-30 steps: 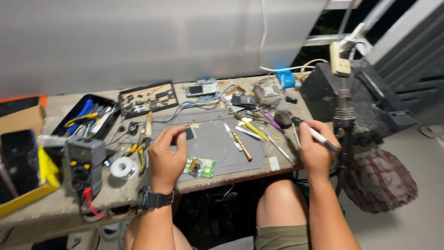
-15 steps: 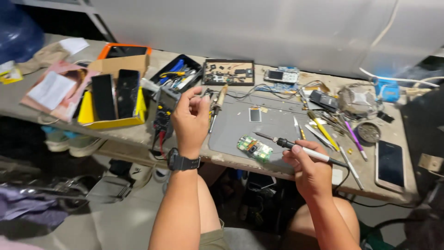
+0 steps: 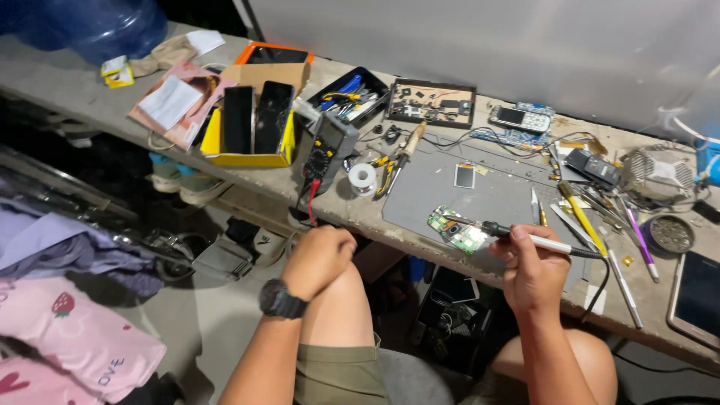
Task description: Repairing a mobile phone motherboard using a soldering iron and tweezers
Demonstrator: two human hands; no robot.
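Right hand (image 3: 534,271): I pinch the soldering iron (image 3: 525,238) — tip on the green circuit board (image 3: 457,229).
Left hand (image 3: 319,259): my loose fist, holding nothing.
Yellow box (image 3: 247,142): two dark phones (image 3: 255,118).

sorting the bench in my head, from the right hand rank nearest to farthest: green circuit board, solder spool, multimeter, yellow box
From the right hand, head view:
1. Green circuit board, just left of the hand, at the tip of the tool it holds.
2. Solder spool, farther left, off the grey mat.
3. Multimeter, left of the spool.
4. Yellow box, farthest left, holding two dark phones.
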